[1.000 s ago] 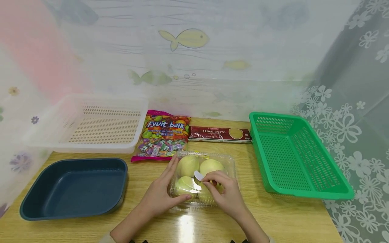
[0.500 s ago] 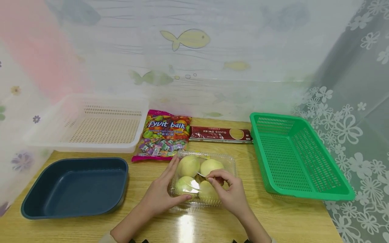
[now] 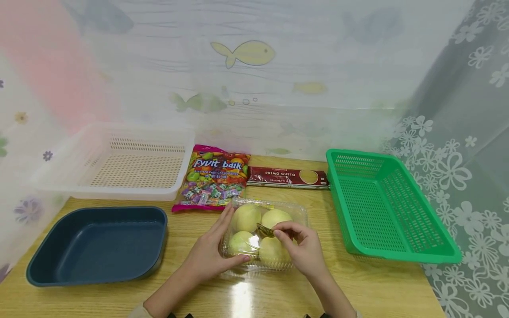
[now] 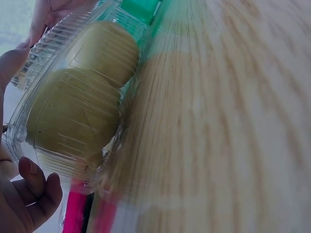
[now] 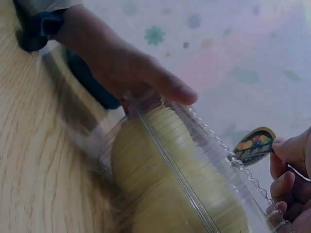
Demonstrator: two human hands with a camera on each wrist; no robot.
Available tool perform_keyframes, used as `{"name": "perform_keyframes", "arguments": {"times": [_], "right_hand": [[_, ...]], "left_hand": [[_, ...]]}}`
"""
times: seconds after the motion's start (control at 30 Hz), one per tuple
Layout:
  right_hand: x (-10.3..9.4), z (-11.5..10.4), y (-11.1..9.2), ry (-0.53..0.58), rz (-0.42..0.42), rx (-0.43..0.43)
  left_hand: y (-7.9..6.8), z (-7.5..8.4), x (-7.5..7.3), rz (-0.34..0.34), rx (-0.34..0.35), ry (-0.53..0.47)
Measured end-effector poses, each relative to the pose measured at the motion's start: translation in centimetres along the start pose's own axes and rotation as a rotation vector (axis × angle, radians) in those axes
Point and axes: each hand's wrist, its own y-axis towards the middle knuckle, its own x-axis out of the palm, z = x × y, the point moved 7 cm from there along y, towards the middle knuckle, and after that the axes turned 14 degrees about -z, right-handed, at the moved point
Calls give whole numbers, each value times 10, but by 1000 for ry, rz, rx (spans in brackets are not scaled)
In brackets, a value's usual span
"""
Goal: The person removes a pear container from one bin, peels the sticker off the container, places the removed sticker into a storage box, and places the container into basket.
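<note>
A clear plastic clamshell box (image 3: 301, 213) with several round yellow-green fruits (image 3: 247, 217) inside lies on the wooden table. My left hand (image 3: 210, 251) holds the box's left side, the thumb over its near edge and the fingers along its side. Just above the lid, my right hand (image 3: 304, 248) pinches an oval sticker (image 3: 265, 230) between thumb and index finger. The right wrist view shows the sticker's (image 5: 255, 145) dark front with a gold edge and a colourful fruit print; its lower end overlaps the box's ridged rim.
Behind the box lie a bag of fruit chews (image 3: 216, 176) and a red spaghetti pack (image 3: 288, 177). A white basket (image 3: 175, 193) stands at the back left, a dark blue basin (image 3: 99, 247) at the left. On the right is a green basket (image 3: 401, 255). A patterned curtain (image 3: 278, 119) hangs behind.
The right hand has drawn slightly right and turned the sticker: its white side showed at first, its dark printed side shows now. The left hand and the box have stayed in place.
</note>
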Motion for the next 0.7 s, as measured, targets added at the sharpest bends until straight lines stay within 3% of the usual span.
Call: {"name": "perform_keyframes", "arguments": {"times": [0.17, 0.33, 0.5, 0.7], "right_hand": [[-3, -1, -1, 69, 4, -6], [-15, 2, -2, 251, 129, 30], [-17, 4, -2, 255, 161, 83], [-17, 2, -1, 260, 166, 83]], "left_hand": [[0, 0, 0, 3, 3, -1], [0, -1, -1, 7, 8, -6], [0, -1, -1, 5, 9, 0], [-1, 0, -2, -4, -11, 25]]}}
